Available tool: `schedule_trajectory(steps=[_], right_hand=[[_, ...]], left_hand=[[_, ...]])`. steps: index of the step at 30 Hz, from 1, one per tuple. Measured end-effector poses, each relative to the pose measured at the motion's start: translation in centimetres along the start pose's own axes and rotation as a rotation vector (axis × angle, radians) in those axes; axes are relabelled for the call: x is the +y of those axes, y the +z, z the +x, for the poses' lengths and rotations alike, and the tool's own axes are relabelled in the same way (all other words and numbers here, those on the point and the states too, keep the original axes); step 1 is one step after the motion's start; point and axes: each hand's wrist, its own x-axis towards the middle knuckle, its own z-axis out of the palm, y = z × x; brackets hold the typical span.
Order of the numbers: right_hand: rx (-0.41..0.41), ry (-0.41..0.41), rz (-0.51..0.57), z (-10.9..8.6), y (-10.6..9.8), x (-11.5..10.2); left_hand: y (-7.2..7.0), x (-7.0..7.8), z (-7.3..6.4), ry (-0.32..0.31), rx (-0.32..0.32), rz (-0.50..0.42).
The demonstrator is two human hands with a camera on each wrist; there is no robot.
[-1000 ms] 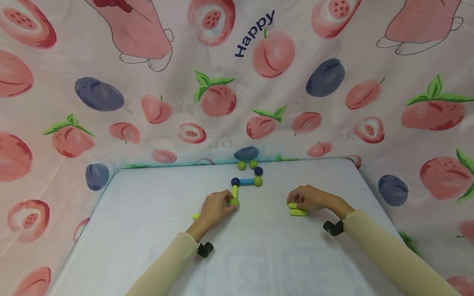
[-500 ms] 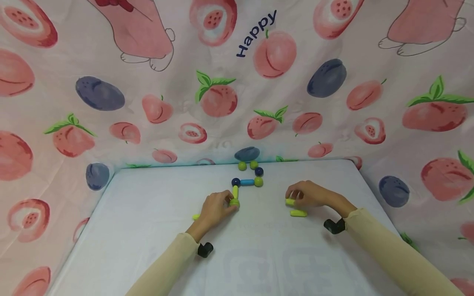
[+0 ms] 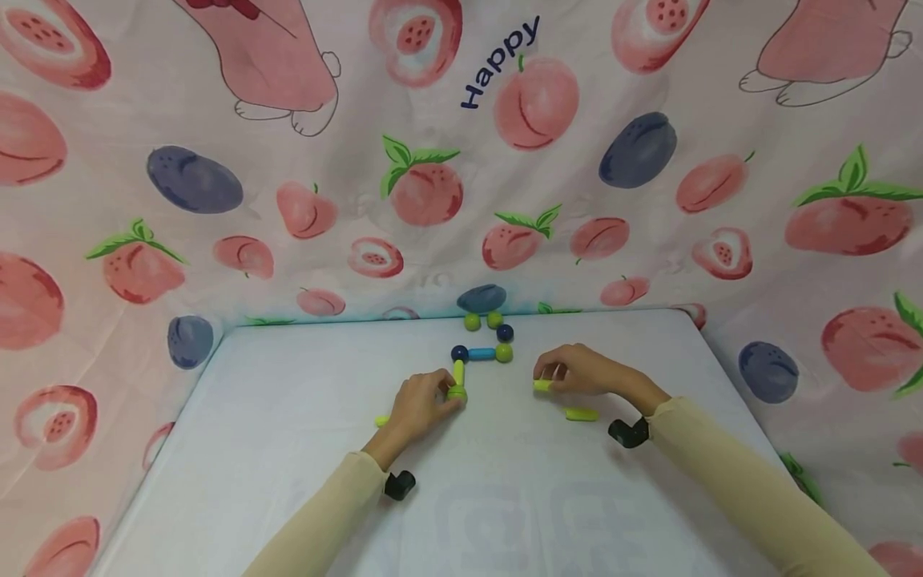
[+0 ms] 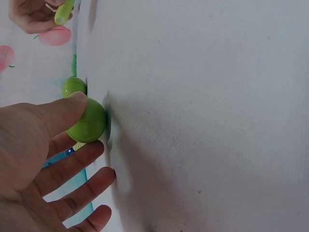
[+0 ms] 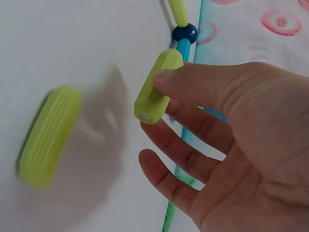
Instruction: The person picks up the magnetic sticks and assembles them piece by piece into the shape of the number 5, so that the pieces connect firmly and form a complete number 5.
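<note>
My left hand [image 3: 418, 410] pinches a green ball [image 4: 92, 122] with thumb and fingers, low on the table. From that ball a yellow-green rod [image 3: 458, 372] runs back to a navy ball [image 3: 459, 353]. A blue rod [image 3: 481, 353] joins the navy ball to another green ball [image 3: 504, 353] on the right. Between thumb and fingers my right hand [image 3: 586, 371] holds a second yellow-green rod [image 5: 158, 92], ribbed, with a small silvery disc on its end. Another such rod [image 3: 581, 414] lies on the table below that hand.
Two green balls [image 3: 472, 321] and a navy ball [image 3: 505, 332] sit near the back edge of the white table [image 3: 288, 449]. Part of a yellow-green rod [image 3: 381, 421] shows beside my left wrist. A fruit-printed cloth [image 3: 418, 264] hangs behind.
My right hand has lifted one rod away from its neighbour and carried it left and back, toward the joined pieces. The left hand stays in place on the green ball.
</note>
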Motion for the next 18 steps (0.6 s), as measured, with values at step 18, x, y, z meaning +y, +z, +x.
schedule_trajectory(steps=[18], right_hand=[[-0.023, -0.039, 0.010, 5.0, 2.5, -2.8]], left_hand=[[0.0, 0.1, -0.1, -0.016, 0.002, 0.004]])
